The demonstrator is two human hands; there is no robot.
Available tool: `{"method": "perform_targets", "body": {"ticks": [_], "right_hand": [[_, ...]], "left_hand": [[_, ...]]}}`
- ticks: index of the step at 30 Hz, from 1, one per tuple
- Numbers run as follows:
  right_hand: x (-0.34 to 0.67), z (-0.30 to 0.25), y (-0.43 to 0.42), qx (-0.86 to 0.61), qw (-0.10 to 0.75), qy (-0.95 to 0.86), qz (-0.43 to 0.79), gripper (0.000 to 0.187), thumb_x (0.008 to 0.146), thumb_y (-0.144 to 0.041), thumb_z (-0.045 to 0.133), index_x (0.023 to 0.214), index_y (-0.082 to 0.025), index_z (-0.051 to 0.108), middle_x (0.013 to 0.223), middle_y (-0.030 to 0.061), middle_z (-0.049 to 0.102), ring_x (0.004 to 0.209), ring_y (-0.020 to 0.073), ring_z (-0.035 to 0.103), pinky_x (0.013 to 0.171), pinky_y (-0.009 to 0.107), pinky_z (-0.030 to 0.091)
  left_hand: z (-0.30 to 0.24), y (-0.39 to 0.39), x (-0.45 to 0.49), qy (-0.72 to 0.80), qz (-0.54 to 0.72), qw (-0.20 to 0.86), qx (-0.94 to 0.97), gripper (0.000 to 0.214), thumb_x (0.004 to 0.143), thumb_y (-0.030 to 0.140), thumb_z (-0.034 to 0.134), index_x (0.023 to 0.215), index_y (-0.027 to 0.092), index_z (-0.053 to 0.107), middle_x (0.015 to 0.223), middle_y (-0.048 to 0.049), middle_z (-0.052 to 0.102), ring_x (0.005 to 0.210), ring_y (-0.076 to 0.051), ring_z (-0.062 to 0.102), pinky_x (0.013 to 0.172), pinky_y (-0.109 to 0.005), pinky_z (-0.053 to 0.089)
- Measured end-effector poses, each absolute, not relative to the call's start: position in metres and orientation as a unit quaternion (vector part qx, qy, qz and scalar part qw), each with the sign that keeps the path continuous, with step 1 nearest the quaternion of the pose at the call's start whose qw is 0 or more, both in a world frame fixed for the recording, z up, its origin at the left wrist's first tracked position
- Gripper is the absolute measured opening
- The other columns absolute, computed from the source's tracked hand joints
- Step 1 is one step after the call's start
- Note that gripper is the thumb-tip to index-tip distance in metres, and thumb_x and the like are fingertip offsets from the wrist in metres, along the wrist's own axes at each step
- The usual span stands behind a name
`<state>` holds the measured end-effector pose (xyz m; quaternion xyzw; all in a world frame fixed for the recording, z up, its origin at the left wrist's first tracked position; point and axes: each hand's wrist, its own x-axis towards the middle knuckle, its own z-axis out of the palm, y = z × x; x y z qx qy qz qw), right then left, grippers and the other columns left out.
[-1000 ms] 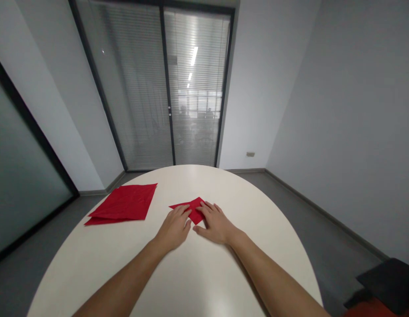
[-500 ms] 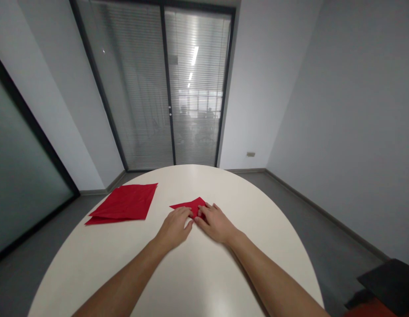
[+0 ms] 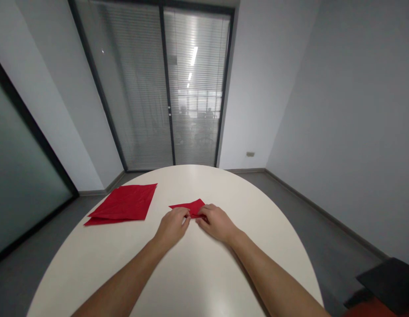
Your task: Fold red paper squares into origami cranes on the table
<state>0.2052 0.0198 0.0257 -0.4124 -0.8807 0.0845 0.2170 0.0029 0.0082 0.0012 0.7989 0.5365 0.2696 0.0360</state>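
A small folded piece of red paper [image 3: 194, 207] lies on the white round table [image 3: 191, 273] in front of me. At its left near edge, my left hand [image 3: 173, 224] is closed, thumb and fingers pinching the paper. My right hand [image 3: 216, 222] grips the right side of the same piece with bent fingers, covering that end. Between the hands a strip of the paper and its pointed far corner show. Farther left sits a larger red sheet [image 3: 125, 202], loosely folded over, untouched by either hand.
Past the far table edge stands a glass partition [image 3: 138, 88] with blinds and dark frames. White walls [image 3: 350, 110] close in the right side. A black object [image 3: 389, 281] with something orange-red beneath it is at the lower right, beside the table.
Both hands' fingers have curled in more tightly on the small red paper, and my left hand has drawn slightly left. The larger red sheet has stayed put.
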Motion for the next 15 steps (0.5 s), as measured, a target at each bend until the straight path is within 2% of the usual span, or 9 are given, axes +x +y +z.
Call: {"method": "perform_targets", "body": {"ticks": [5, 15], "right_hand": [[0.207, 0.027, 0.022, -0.455, 0.21, -0.861, 0.084, 0.019, 0.096, -0.023, 0.052, 0.091, -0.019, 0.07, 0.095, 0.0057, 0.07, 0.091, 0.0193, 0.06, 0.078, 0.028, 0.039], [0.21, 0.016, 0.03, -0.505, 0.25, -0.816, 0.129, 0.016, 0.092, -0.02, 0.056, 0.103, -0.021, 0.067, 0.097, 0.0044, 0.071, 0.093, 0.0193, 0.06, 0.077, 0.027, 0.04]], "left_hand": [[0.002, 0.007, 0.004, 0.548, 0.261, 0.025, 0.794, 0.014, 0.093, 0.019, 0.052, 0.095, 0.02, 0.067, 0.098, -0.0049, 0.073, 0.093, -0.022, 0.067, 0.082, -0.033, 0.048], [0.004, 0.006, 0.005, 0.577, 0.237, 0.021, 0.781, 0.015, 0.092, 0.018, 0.057, 0.105, 0.021, 0.064, 0.104, -0.0052, 0.073, 0.095, -0.024, 0.068, 0.083, -0.035, 0.049]]}}
